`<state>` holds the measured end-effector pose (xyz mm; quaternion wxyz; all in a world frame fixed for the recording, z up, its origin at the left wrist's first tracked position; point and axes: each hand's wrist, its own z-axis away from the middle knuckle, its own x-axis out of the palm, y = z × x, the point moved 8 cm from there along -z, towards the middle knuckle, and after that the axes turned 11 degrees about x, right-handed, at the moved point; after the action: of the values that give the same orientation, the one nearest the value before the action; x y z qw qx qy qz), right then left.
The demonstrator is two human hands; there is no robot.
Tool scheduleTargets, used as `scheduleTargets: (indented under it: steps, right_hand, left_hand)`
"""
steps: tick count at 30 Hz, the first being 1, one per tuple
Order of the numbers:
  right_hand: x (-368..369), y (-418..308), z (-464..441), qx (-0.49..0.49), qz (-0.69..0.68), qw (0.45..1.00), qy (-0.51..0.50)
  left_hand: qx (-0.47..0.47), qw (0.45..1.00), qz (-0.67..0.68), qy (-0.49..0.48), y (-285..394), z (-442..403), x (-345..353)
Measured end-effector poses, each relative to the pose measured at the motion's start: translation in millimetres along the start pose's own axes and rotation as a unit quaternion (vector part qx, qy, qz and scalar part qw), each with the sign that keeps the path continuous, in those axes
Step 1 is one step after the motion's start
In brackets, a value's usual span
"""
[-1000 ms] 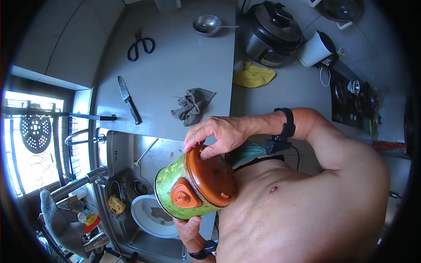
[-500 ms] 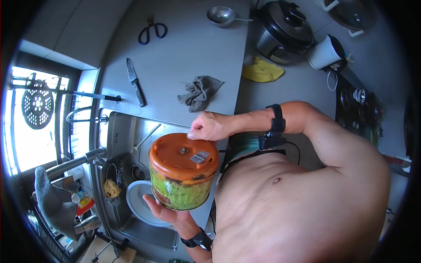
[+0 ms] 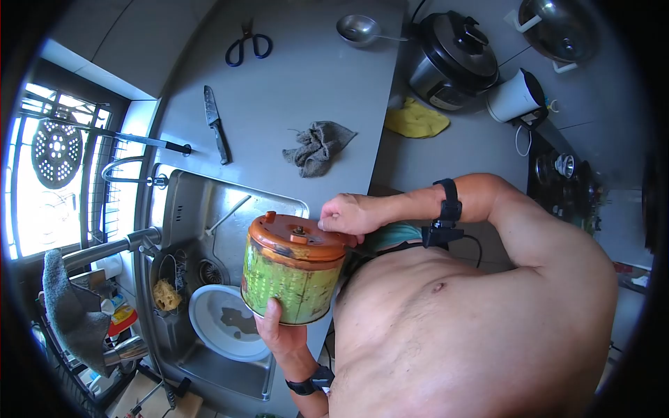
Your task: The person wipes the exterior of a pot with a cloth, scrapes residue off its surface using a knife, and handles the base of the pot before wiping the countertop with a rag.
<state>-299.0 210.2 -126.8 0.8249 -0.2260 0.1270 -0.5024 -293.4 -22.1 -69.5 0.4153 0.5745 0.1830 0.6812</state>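
Observation:
My left hand (image 3: 280,333) holds a worn green tin (image 3: 284,285) from below and the side, with its thumb up against the wall. The tin is slightly tilted above the sink's near edge. On top sits an orange lid (image 3: 279,233) with a small metal fitting in its middle and raised orange tabs. At the lid's right edge, my right hand (image 3: 348,214) has its fingers curled together; what they pinch, if anything, is hidden. A crumpled grey cloth (image 3: 317,148) lies on the counter beyond this hand.
A sink (image 3: 187,209) holds a white basin (image 3: 219,334) with some water. On the counter (image 3: 293,76) lie a knife (image 3: 215,125), scissors (image 3: 245,47) and a metal ladle (image 3: 358,30). Further right are a yellow cloth (image 3: 418,120), a pressure cooker (image 3: 453,63) and a white kettle (image 3: 512,99).
The tin has turned in my hands, from lying on its side to nearly upright. My right hand left the lid's top and curled at its edge. The left thumb now shows on the tin's wall.

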Motion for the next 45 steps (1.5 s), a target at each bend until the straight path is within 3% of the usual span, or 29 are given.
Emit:
scheduleTargets:
  steps: [3,6,10,14,23,26,29,32,45]
  right_hand:
    - [-14.1,-18.3,20.8,-0.175,0.107,0.966,0.155]
    - [-18.3,-46.8,56.5,-0.329,0.011,0.935,0.131]
    - [-4.6,-57.8,68.7,-0.333,0.014,0.941,0.053]
    - [1.8,-62.4,75.6,-0.362,0.033,0.928,0.075]
    - [7.9,-74.2,83.5,-0.421,0.028,0.892,0.163]
    - [12.7,-81.6,94.3,-0.438,0.133,0.853,0.251]
    - [11.4,-84.4,97.1,-0.501,0.112,0.805,0.298]
    - [5.8,-83.7,85.3,-0.413,0.053,0.888,0.193]
    - [4.6,-82.5,61.2,-0.328,0.04,0.941,0.069]
  left_hand:
    - [-0.017,0.999,0.001,0.028,-2.9,0.7,-14.8]
    - [-0.018,0.999,-0.007,0.035,-3.9,-0.4,-17.6]
    - [-0.031,0.999,0.0,0.032,-6.1,-2.7,-19.2]
    - [-0.061,0.996,0.009,0.058,-2.1,-6.8,-13.9]
    - [-0.086,0.991,0.039,0.091,10.0,-20.7,-3.7]
    - [-0.084,0.99,0.03,0.11,8.9,-20.8,-4.9]
    - [-0.082,0.989,0.027,0.117,9.7,-23.7,-4.5]
    - [-0.096,0.988,0.035,0.112,8.3,-25.0,-6.9]
    - [-0.1,0.989,0.022,0.109,6.2,-20.5,-3.1]
